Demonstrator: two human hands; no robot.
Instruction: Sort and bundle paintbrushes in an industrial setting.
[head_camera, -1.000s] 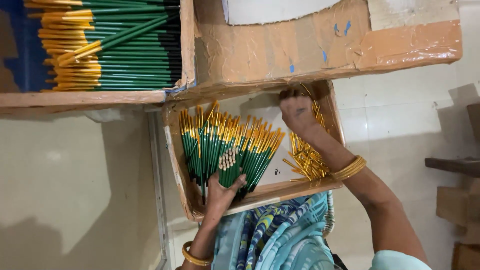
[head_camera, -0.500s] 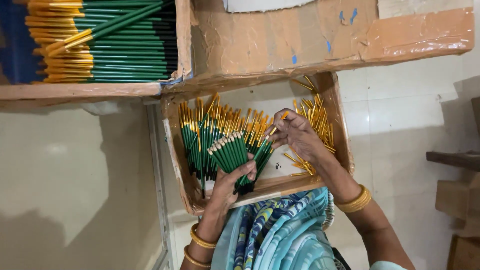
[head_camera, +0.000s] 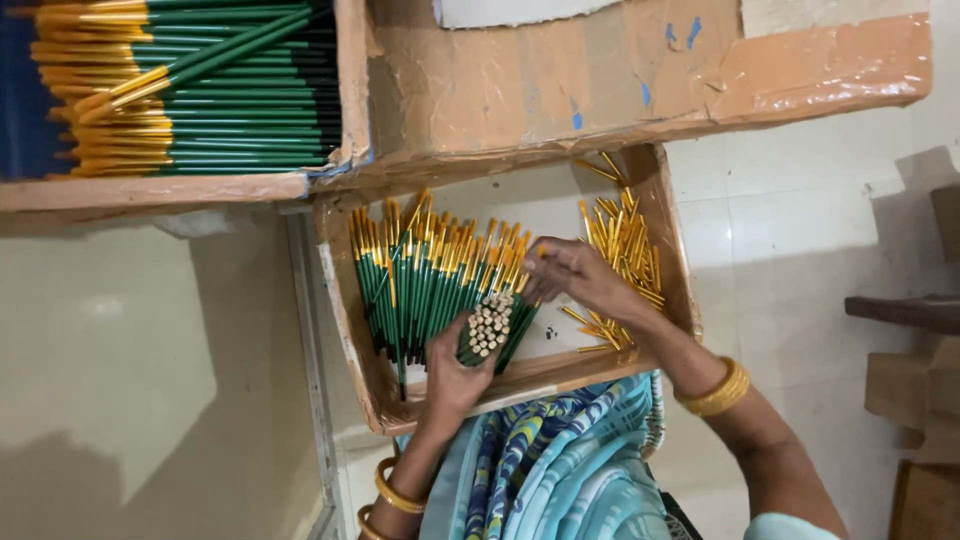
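Head view shows the left hand (head_camera: 455, 375) closed around a bundle of green pens (head_camera: 490, 330) held upright over the cardboard tray (head_camera: 350, 330), so the right hand (head_camera: 575, 280), fingers pinched at their yellow caps (head_camera: 625, 240), can work the tips.

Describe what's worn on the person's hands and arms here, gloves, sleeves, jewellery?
No gloves: the left hand and right hand are bare, as are both forearms. The left wrist carries two gold bangles; the right wrist has a thicker stack of gold bangles. A pale teal sleeve edge shows high on the right arm. No rings can be made out on the fingers.
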